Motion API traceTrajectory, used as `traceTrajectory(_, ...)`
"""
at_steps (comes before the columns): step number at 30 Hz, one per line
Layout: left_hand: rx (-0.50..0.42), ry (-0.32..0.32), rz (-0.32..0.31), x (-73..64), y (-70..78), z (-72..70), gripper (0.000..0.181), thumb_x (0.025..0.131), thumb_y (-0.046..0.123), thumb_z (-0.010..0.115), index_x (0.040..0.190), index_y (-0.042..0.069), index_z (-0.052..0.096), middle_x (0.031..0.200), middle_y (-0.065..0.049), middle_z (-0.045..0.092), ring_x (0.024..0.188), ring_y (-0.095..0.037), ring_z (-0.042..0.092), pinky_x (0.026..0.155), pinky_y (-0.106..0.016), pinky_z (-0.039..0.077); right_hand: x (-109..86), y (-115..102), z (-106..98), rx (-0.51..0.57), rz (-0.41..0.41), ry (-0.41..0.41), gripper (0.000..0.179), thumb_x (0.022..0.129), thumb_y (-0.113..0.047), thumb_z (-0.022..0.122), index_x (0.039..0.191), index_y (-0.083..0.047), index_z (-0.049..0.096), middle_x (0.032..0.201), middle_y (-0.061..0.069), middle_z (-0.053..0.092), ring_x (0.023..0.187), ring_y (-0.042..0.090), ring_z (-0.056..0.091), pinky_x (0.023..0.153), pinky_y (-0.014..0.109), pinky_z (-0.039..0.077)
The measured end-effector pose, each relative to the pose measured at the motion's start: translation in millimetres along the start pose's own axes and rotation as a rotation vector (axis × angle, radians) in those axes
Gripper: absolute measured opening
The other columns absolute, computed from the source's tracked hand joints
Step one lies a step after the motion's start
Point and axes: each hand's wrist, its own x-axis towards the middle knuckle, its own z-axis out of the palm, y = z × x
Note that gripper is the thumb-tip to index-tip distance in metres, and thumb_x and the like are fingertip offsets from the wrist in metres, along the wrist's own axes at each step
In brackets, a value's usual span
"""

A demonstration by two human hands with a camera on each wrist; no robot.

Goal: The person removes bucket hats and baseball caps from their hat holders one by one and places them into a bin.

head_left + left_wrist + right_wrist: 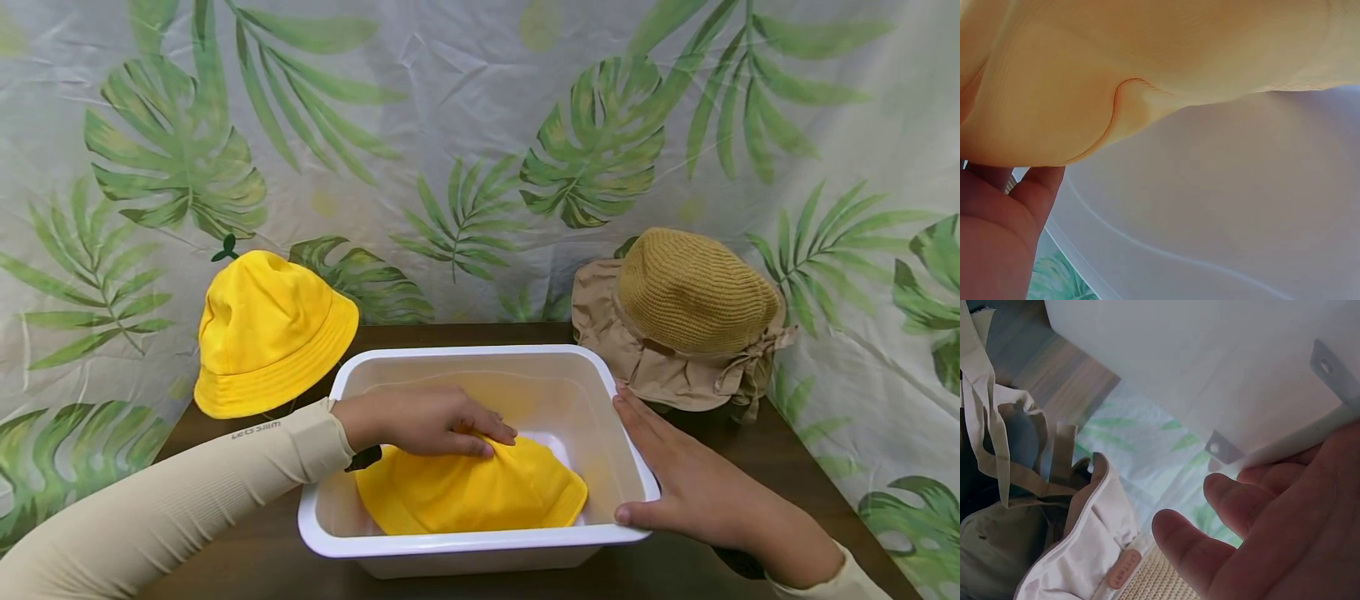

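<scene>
A yellow bucket hat (480,492) lies low inside a white plastic basin (472,542). My left hand (435,421) reaches over the basin's left side and pinches the hat's top between thumb and fingers. In the left wrist view the hat's fabric (1054,112) spreads across the top, with the left hand's fingertips (1044,181) at its edge. My right hand (690,479) rests along the basin's right rim, thumb on the near corner and fingers stretched toward the far side. The right wrist view has its fingers (1188,547) extended beside the basin's outer wall (1147,362).
Another yellow bucket hat (270,325) with a small green sprout sits behind the basin at left. At back right stands a tan knit hat (693,292) with a ruffled beige brim and ties. A leaf-patterned cloth (457,125) hangs behind the dark wooden table (750,450).
</scene>
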Motion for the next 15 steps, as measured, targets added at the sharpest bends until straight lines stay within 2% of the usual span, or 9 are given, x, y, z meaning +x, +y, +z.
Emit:
traceTrajectory(8,-0.010,0.014,0.004,-2.2,0.6,-0.2,0.039,0.100,0.020,0.060,0.138,0.009,0.060,0.138,0.001,0.059,0.130,-0.007,0.050,0.107,-0.026,0.038,0.5,-1.4,-0.7,0.010,0.013,-0.005,0.113,0.080,-0.055,0.075,0.161,-0.010,0.009,0.164,0.015,0.014,0.147,0.027,0.023,0.105,0.003,0.003)
traceTrajectory(15,-0.037,0.027,-0.021,-5.2,2.2,-4.5,0.041,0.100,0.023,0.060,0.140,0.010,0.059,0.144,-0.002,0.054,0.134,-0.012,0.046,0.109,-0.028,0.037,0.5,-2.4,-1.0,0.006,0.004,0.007,0.112,0.081,-0.056,0.074,0.160,-0.010,0.010,0.164,0.016,0.015,0.147,0.026,0.023,0.105,0.003,0.002)
